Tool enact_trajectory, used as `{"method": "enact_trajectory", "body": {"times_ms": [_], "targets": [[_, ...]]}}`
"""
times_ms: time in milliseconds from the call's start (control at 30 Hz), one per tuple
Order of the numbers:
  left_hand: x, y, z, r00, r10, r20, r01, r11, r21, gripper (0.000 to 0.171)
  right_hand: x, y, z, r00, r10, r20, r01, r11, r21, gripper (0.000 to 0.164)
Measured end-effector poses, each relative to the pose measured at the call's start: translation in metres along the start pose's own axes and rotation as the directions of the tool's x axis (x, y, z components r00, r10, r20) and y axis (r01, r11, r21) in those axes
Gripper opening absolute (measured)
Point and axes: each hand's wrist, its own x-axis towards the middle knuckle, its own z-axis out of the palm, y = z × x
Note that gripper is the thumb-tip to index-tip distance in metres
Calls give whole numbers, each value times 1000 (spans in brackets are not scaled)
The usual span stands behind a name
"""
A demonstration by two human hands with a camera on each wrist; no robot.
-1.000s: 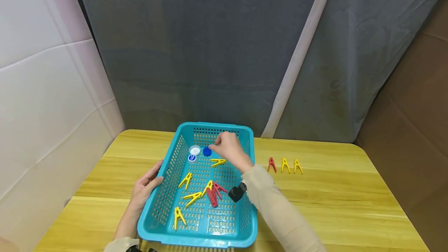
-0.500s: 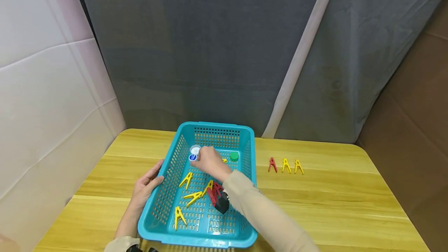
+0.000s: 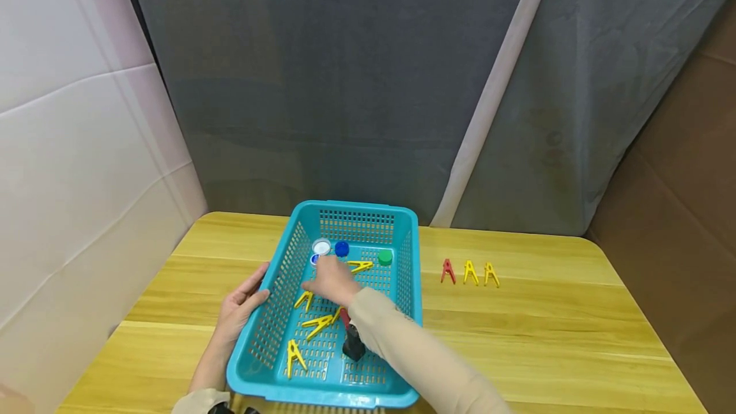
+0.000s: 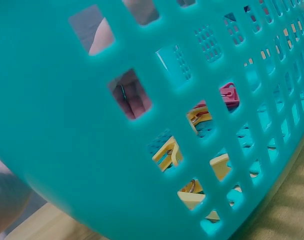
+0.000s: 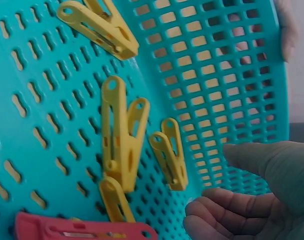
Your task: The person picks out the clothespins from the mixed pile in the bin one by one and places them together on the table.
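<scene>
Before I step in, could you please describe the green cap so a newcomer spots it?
Find the turquoise basket on the wooden table. Inside, near its far right corner, sits a small round cap, right of a yellow clip. It alone is green; the other caps show blue or white.

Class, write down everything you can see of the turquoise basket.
The rectangular turquoise basket looks plastic, with rounded corners, a smooth rim, grid-pierced walls and a slotted floor. It sits open side up on the wood-grained table, one short side nearest the camera. Clips and caps lie on its floor. The left hand grips the left side of its rim.
</scene>
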Motion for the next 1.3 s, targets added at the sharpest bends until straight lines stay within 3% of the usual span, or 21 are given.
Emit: {"method": "enact_trajectory", "body": {"times_ms": [433,633,867,1300], "targets": [[-2,-1,-1,998,60,31,-59,998,-14,46,0,-5,21,1000,19,23,-18,998,-61,45],[-1,-1,-1,999,36,33,-35,999,-20,48,0,-6,28,999,50,22,-48,996,-70,43],[-1,0,0,1000,12,22,-12,1000,-11,49,-2,-8,29,999,52,12,-51,992,-117,42],[-1,0,-1,998,62,24,-62,998,-17,46,2,-4,25,995,99,-1,-98,990,-96,36]]}}
